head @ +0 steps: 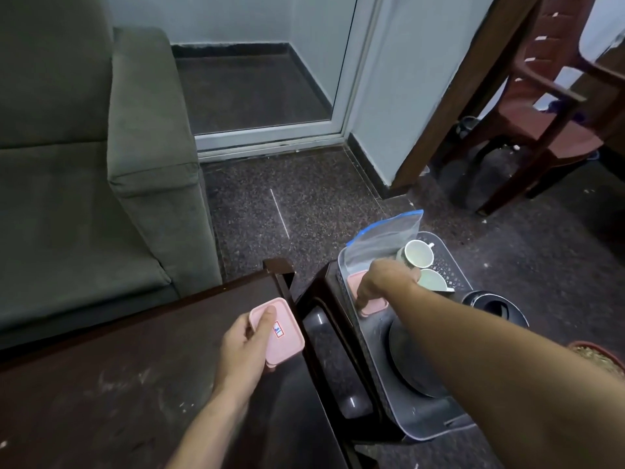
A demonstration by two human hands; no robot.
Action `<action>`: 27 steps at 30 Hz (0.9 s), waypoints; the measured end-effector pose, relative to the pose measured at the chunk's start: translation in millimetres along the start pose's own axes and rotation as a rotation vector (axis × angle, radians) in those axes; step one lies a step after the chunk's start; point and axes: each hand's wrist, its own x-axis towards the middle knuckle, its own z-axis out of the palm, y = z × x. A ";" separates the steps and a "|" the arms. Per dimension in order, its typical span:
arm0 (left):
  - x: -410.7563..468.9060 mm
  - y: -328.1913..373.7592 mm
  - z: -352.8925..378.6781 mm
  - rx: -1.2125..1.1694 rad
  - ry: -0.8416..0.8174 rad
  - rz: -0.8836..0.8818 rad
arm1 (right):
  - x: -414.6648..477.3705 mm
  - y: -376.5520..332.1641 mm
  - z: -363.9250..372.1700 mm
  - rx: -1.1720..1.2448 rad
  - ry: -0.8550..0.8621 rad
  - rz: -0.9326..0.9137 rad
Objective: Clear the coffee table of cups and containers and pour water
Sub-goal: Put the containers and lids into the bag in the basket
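Note:
My left hand (pixel 241 346) grips a pink lidded container (pixel 284 336) with a small label, held over the right corner of the dark coffee table (pixel 118 384). My right hand (pixel 385 282) reaches into a grey plastic basket (pixel 449 262) beside the table and holds a second pink container (pixel 372 304) at its edge, fingers curled down over it. Two pale green cups (pixel 419 253) lie on their sides in the basket behind that hand. A clear zip bag (pixel 385 238) with a blue seal stands in the basket's far corner.
The basket rests on a dark stool (pixel 331 350) and also holds dark round plates (pixel 412 360). A black jug (pixel 493 306) stands to its right. A grey sofa (pixel 101 164) fills the left; a brown plastic chair (pixel 558 106) stands at the far right.

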 end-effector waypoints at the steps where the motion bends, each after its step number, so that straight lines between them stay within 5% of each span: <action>1: 0.2 0.5 1.8 0.004 -0.006 -0.001 | 2.1 0.3 0.3 0.003 0.003 -0.009; 19: -1.4 11.7 28.0 0.010 -0.038 0.007 | 12.1 0.7 -2.9 0.039 -0.040 -0.083; 24: 5.1 46.9 58.0 0.242 -0.030 0.097 | -9.6 11.2 -43.8 0.109 0.082 -0.211; 27: 9.9 70.8 84.6 0.306 -0.089 0.081 | -36.4 18.5 -66.3 0.173 -0.008 -0.311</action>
